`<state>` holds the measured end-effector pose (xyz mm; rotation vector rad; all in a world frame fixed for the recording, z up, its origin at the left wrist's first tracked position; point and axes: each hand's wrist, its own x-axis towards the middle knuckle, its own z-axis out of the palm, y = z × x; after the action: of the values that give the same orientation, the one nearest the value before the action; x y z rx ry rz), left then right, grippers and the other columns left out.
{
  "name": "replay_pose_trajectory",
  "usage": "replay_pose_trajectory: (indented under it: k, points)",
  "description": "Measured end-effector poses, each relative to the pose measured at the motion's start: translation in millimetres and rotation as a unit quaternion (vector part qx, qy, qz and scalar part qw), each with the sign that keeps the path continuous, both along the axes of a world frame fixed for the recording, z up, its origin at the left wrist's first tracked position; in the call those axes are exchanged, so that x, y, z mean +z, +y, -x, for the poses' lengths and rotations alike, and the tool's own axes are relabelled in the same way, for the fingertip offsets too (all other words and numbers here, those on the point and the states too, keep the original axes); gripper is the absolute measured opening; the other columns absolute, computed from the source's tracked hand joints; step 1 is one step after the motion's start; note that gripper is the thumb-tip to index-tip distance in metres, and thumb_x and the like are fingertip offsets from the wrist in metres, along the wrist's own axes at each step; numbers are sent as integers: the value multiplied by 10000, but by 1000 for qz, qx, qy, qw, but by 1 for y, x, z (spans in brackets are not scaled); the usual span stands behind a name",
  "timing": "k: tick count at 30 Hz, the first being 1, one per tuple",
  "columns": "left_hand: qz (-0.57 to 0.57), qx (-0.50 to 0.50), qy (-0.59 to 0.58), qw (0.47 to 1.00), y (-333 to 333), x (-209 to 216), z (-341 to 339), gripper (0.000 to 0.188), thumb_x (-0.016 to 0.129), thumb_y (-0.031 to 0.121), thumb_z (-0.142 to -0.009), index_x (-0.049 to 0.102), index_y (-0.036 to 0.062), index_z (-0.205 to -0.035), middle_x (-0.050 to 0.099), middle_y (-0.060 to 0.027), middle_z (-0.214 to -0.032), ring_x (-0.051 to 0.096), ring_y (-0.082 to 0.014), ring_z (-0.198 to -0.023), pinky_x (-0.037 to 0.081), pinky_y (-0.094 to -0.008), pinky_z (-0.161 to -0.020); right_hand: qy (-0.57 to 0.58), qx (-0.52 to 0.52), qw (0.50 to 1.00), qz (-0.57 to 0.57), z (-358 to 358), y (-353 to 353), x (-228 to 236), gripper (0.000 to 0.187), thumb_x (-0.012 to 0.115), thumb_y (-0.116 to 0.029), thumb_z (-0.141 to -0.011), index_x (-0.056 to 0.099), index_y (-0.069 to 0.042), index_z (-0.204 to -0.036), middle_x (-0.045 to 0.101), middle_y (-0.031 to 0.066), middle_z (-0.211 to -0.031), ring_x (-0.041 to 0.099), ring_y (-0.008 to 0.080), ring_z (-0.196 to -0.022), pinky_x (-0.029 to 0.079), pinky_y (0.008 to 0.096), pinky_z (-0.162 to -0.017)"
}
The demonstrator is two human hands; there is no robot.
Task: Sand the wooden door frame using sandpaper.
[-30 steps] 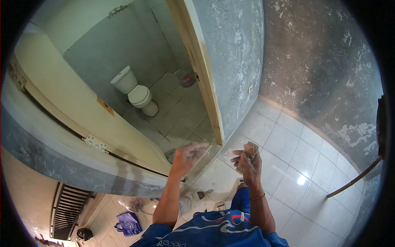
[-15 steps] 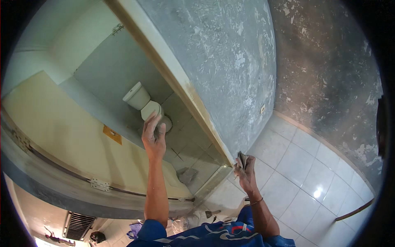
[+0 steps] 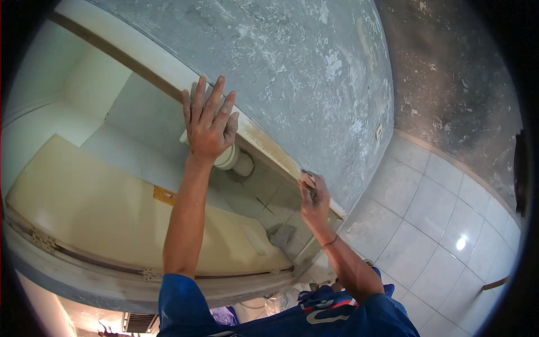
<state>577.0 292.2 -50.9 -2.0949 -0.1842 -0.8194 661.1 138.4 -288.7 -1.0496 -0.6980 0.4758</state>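
Observation:
My left hand (image 3: 209, 121) is raised with its fingers spread, held flat near the pale wooden door frame (image 3: 264, 140). My right hand (image 3: 313, 196) is lower on the same frame, closed around a small flat piece, probably sandpaper (image 3: 307, 178), pressed against the frame's edge. Both hands are dusty. Beyond the frame is a grey patchy plastered wall (image 3: 303, 73). A white toilet (image 3: 230, 158) shows through the doorway, partly hidden behind my left hand.
A cream door (image 3: 112, 219) stands swung open at the left with hinges on its edge. White floor tiles (image 3: 438, 219) lie at the right below a dark stained wall (image 3: 455, 73). A grey dustpan-like object (image 3: 282, 236) lies on the bathroom floor.
My left hand has risen from waist height up to the door frame and spread flat. My right hand has moved up against the frame edge. The view has tilted upward.

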Motion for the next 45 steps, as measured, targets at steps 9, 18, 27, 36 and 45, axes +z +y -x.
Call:
replay_pose_trajectory:
  k: [9, 18, 27, 36, 45]
  points:
    - [-61, -122, -48, 989, 47, 1, -7, 400, 360, 254, -1001, 652, 61, -1196, 622, -88, -1324, 442, -348, -1353, 133, -513, -1191, -291, -207, 908, -221, 16, 118, 111, 555, 604, 45, -807, 516, -26, -1350, 508, 208, -1397, 469, 404, -1311, 420, 483, -1047]
    - [-68, -205, -101, 971, 58, -5, -10, 469, 288, 265, -1027, 639, -12, -1166, 638, -193, -1262, 467, -415, -1318, 215, -551, -1154, -381, -213, 893, -114, 21, 139, -8, 669, 689, -290, -856, 438, 52, -1374, 432, 293, -1432, 402, 455, -1351, 374, 517, -1083]
    - [-61, -249, -125, 959, 60, -4, -14, 458, 289, 240, -1027, 635, -51, -1103, 656, -245, -1194, 497, -443, -1283, 247, -553, -1145, -423, -140, 888, -114, 21, 138, 31, 888, 618, -546, -849, 335, 60, -1434, 368, 292, -1470, 350, 474, -1371, 340, 522, -1109]
    - [-62, -257, -132, 955, 65, -6, -12, 444, 280, 202, -991, 631, -64, -1043, 668, -290, -1119, 516, -465, -1256, 229, -605, -1135, -370, -166, 908, -109, 22, 116, 4, 930, 596, -582, -851, 315, 83, -1438, 357, 328, -1463, 356, 522, -1345, 317, 566, -1102]
    - [-61, -182, -117, 974, 57, -3, -8, 446, 213, 217, -1001, 591, -16, -1045, 642, -228, -1225, 489, -441, -1291, 225, -602, -1142, -426, -125, 885, -140, 11, 128, 32, 943, 659, -517, -775, 323, 55, -1445, 342, 304, -1485, 336, 497, -1368, 290, 570, -1120]
